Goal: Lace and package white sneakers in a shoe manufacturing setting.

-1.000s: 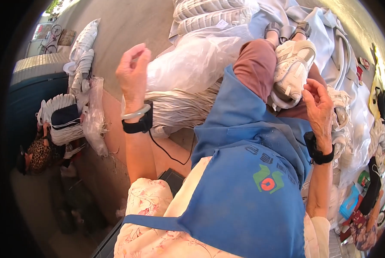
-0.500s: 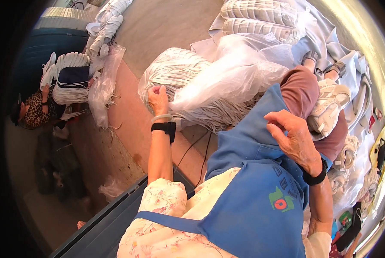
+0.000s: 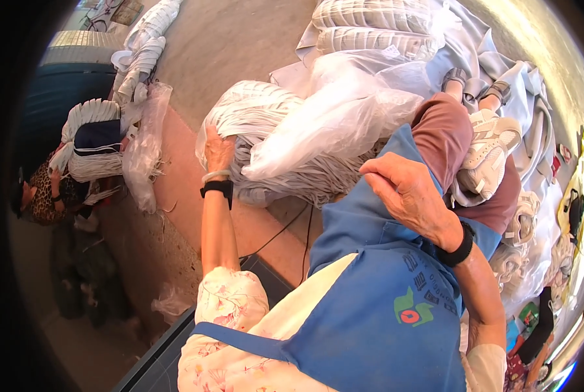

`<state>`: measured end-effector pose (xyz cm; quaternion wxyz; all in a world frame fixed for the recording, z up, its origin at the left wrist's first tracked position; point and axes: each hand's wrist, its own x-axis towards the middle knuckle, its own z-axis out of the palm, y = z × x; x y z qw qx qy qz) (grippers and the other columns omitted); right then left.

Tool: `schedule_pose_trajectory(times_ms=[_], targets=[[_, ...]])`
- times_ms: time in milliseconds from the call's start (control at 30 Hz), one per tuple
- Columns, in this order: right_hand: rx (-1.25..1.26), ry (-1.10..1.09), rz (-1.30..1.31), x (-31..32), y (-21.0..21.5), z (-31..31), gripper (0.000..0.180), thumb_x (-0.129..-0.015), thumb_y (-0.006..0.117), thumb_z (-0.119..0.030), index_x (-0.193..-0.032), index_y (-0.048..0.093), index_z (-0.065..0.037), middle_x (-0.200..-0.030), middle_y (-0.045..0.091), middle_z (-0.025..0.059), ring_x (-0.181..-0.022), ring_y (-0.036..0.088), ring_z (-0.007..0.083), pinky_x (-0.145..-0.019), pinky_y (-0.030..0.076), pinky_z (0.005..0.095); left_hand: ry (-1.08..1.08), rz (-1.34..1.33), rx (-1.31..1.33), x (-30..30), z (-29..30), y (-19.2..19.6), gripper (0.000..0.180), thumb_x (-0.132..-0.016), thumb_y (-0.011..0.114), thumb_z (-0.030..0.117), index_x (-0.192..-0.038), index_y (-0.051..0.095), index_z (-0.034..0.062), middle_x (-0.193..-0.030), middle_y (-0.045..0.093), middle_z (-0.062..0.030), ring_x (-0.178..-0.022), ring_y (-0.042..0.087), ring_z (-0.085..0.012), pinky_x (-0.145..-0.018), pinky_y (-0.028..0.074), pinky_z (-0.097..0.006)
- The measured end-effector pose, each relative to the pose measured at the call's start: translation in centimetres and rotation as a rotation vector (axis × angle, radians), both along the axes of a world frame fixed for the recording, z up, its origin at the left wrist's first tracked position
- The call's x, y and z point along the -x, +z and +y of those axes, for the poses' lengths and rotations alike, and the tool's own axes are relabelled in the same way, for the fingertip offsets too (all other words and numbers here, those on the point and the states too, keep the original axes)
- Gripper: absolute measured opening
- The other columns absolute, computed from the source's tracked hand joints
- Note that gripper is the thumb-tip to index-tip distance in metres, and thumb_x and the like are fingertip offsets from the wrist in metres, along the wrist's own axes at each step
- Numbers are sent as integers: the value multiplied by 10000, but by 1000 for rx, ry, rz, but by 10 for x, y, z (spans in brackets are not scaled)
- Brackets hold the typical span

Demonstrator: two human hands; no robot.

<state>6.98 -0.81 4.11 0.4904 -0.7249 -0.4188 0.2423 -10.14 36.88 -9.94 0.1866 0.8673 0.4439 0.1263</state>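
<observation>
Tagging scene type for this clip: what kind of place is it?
Probably an informal workshop for footwear parts: bundles of white sole-like pieces in clear plastic bags, more stacks on a bare concrete floor, another worker nearby.

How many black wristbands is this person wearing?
2. One black wristband sits on the left hand, which rests on the bagged bundle of white strips. The other black wristband is on the right hand, raised over the blue apron.

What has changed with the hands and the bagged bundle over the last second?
The left hand came down from mid-air and reached forward onto the clear bag of white soles, where it now rests on the bag's near edge. The right hand left the knee and lifted, open and empty, over the blue apron. The bag itself and the sneakers stayed put.
</observation>
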Motion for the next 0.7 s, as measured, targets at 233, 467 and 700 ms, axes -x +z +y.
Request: schedule_pose_trajectory(times_ms=[233,467,700], targets=[[-98,-66,-52,9,7,42,123,-844,634,-37,-964,648,-16,-776,564,92,-637,548,180,-591,439,280,-413,-285,79,-53,-132,141,344,-723,791,219,-873,563,10,-778,653,-162,-718,650,-223,-647,504,-341],[-24,-76,-207,26,1,52,179,-765,682,-101,-907,591,-38,-847,555,121,-759,599,319,-646,494,409,-413,-219,258,-66,-169,150,383,-724,779,268,-871,570,-17,-739,640,-179,-675,645,-281,-625,501,-356],[-53,-100,-455,24,-3,54,107,-777,632,-83,-809,541,-35,-764,521,107,-696,594,308,-623,495,396,-429,-137,210,-69,-167,157,391,-725,761,268,-900,585,-34,-781,643,-215,-722,649,-336,-657,502,-376]])
